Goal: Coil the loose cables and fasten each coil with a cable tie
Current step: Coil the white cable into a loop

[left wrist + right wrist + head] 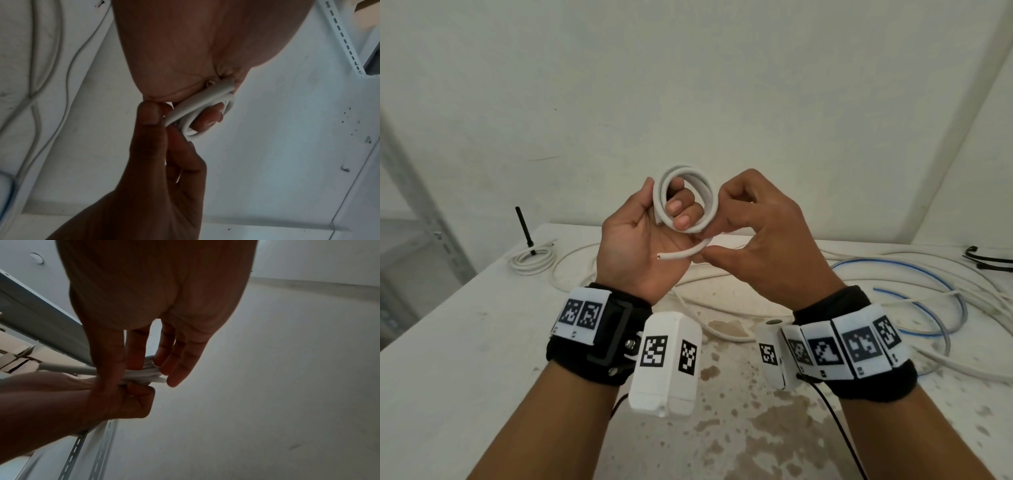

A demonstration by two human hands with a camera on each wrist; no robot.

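I hold a small coil of thick white cable (700, 192) up above the table. My left hand (650, 240) has its fingers curled through the coil's hole, palm up. The cable's cut tail end (678, 255) lies across that palm. My right hand (753, 233) pinches the cable tail between thumb and fingers, right beside the coil. The left wrist view shows the white cable coil (202, 112) wrapped round my fingertips. In the right wrist view the white cable coil (144, 374) sits edge-on between both hands.
On the white stained table (482, 342) lies a tied white coil (532, 262) with a black cable tie (524, 229) standing up at the back left. Loose white cable (722, 291) and a blue cable (914, 274) sprawl at the right. Black ties (986, 260) lie far right.
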